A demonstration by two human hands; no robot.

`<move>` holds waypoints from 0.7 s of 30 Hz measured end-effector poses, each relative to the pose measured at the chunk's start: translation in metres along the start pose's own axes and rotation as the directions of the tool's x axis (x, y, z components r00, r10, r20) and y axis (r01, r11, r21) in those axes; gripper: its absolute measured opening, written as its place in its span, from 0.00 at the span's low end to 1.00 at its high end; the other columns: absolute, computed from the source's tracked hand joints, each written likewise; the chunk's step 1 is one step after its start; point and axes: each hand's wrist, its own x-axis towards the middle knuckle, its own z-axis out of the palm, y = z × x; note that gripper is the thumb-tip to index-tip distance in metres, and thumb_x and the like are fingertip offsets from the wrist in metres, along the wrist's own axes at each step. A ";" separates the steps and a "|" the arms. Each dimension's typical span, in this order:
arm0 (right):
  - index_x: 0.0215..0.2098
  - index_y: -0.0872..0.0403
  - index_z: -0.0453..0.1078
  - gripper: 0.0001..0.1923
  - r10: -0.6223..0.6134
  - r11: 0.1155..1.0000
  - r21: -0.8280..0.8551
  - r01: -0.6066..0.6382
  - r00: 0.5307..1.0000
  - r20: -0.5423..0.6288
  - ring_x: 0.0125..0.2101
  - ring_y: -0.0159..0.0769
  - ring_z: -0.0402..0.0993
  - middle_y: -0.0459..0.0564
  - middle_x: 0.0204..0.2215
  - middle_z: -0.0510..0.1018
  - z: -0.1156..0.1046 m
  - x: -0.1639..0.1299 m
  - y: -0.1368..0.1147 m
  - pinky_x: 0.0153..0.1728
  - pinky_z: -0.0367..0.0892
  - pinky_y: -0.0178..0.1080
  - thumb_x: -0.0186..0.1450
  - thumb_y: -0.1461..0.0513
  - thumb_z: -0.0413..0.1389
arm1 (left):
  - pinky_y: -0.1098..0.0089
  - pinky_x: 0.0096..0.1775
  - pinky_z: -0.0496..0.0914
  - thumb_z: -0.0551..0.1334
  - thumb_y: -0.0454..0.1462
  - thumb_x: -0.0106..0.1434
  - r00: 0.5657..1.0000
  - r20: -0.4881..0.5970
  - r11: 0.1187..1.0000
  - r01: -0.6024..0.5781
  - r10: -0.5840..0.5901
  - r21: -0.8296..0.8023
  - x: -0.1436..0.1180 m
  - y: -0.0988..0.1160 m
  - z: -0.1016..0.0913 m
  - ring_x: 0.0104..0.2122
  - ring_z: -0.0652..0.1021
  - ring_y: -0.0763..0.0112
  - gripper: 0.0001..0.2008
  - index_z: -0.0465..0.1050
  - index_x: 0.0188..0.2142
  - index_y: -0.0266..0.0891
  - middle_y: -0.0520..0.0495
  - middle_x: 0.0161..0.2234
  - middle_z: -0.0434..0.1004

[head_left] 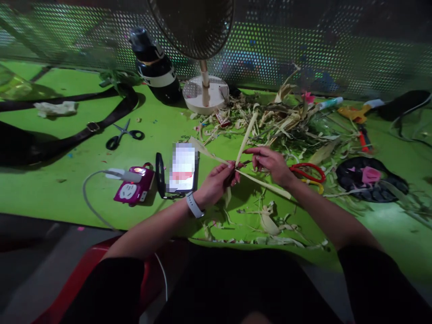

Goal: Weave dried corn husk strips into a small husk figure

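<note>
Black and scalloped, a tray [347, 174] lay on the green table [50, 198] to my right, holding a crumpled pink scrap [371, 174], with a leaf [388, 185] across its near side. Towards the back stood a capped black bottle [168, 91] with a white band, its contents hidden. At the far left sat a see-through yellow bag [15, 83]; what it held, I could not make out. Nearer me on that side was a dark bag [15, 146] with a buckled strap.

Pale straw-yellow, flat and long, the strips [248, 135] were above the table in front of me, meeting in my left hand [219, 177]. One pointed away from me, one slanted out under my right hand [270, 162], and another reached left towards the phone [184, 166], widening at its end. My left thumb and fingers pinched them at the crossing. My right index finger stretched to the strip pointing away, the other fingers curled; whether it touched, or that hand gripped anything, I could not tell. Beyond lay a heap of dry scraps [270, 119], just beside the fan [204, 96]
</note>
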 end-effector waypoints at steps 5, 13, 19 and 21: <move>0.38 0.54 0.70 0.18 0.221 0.904 0.370 -0.215 0.975 0.028 0.16 0.24 0.56 0.40 0.18 0.64 0.015 0.000 -0.012 0.16 0.55 0.30 0.62 0.47 0.55 | 0.78 0.23 0.61 0.67 0.40 0.56 0.999 0.023 1.000 0.029 -0.029 -0.010 -0.001 -0.008 0.001 0.22 0.72 0.78 0.09 0.74 0.31 0.34 0.50 0.23 0.74; 0.31 0.52 0.68 0.15 0.113 0.965 0.250 -0.081 0.987 -0.116 0.19 0.27 0.63 0.42 0.21 0.68 0.022 -0.016 -0.028 0.21 0.62 0.32 0.64 0.49 0.53 | 0.79 0.24 0.61 0.69 0.40 0.52 0.999 0.024 0.999 -0.044 0.043 0.021 -0.002 -0.008 0.002 0.20 0.69 0.80 0.11 0.73 0.30 0.35 0.52 0.21 0.73; 0.28 0.52 0.72 0.13 -0.261 0.965 -0.009 0.263 0.960 0.103 0.28 0.32 0.70 0.48 0.25 0.74 0.018 -0.020 -0.038 0.31 0.66 0.37 0.66 0.55 0.52 | 0.79 0.26 0.63 0.69 0.41 0.53 0.999 0.024 1.000 -0.028 0.027 0.007 0.000 -0.011 -0.002 0.22 0.70 0.80 0.12 0.77 0.33 0.34 0.51 0.24 0.74; 0.29 0.53 0.72 0.14 -0.124 0.990 0.085 0.114 0.984 0.126 0.26 0.32 0.68 0.47 0.25 0.74 0.008 -0.015 -0.034 0.28 0.65 0.37 0.65 0.53 0.52 | 0.79 0.24 0.62 0.68 0.41 0.54 0.998 0.064 0.999 0.004 -0.006 0.035 0.000 -0.009 -0.002 0.21 0.69 0.81 0.11 0.76 0.31 0.33 0.51 0.22 0.73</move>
